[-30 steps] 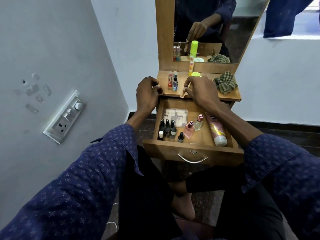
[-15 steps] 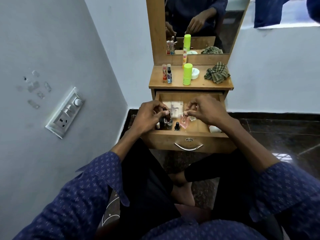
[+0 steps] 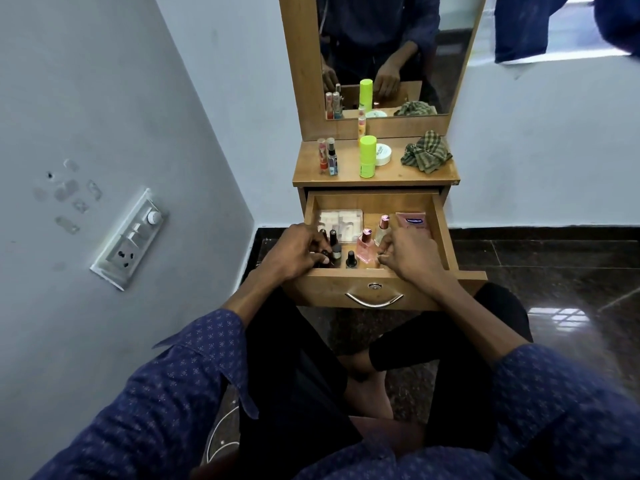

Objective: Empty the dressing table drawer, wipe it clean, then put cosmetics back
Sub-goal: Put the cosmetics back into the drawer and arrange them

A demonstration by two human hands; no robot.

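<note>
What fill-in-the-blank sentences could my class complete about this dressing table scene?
1. The drawer is pulled ____.
2. The tall capped bottle on the tabletop is bright ____.
3. The checked cloth lies on the tabletop's ____ side.
4. The left hand reaches among the dark ____ bottles.

Missing words: open; green; right; small

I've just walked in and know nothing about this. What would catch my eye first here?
Probably the open wooden drawer pulled out toward the seated person, with both hands inside: the left hand among small dark nail polish bottles at its front left, the right hand beside a pink perfume bottle. Next, the bright green bottle standing on the tabletop above, doubled in the mirror, with a crumpled checked cloth to its right.
</note>
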